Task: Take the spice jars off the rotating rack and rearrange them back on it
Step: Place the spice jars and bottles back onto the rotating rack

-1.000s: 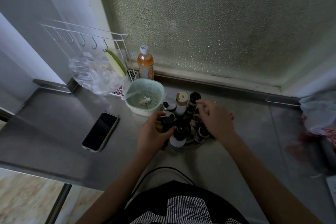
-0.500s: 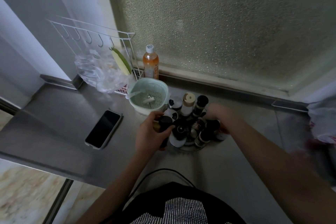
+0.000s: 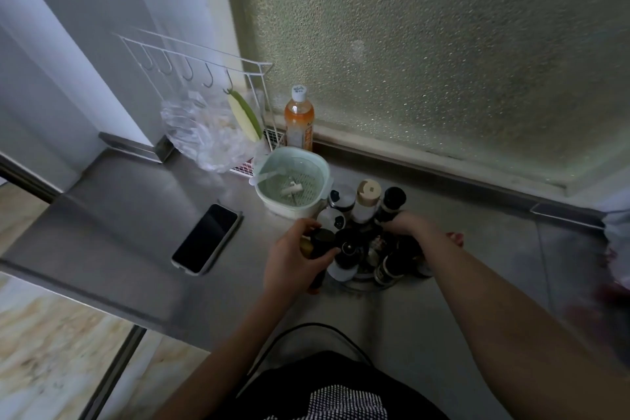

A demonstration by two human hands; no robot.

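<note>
Left hand [image 3: 293, 262] wrapped round dark-capped jar [image 3: 320, 242], at left edge of rotating rack [image 3: 361, 280]. Right hand [image 3: 405, 227] reaching into jar cluster; fingers hidden among bottles, grasp cannot tell. Rack sits on steel counter [image 3: 136, 215], crowded with spice jars [image 3: 366, 198]. Phone [image 3: 206, 238] lies left, well apart. Green colander [image 3: 293, 181] just behind rack. Orange bottle [image 3: 299, 119] at frosted window.

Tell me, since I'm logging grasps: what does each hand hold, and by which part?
The left hand grips a dark-capped jar around its upper body, just under the cap. The right hand reaches among the jars; whether it holds one cannot be told.
</note>
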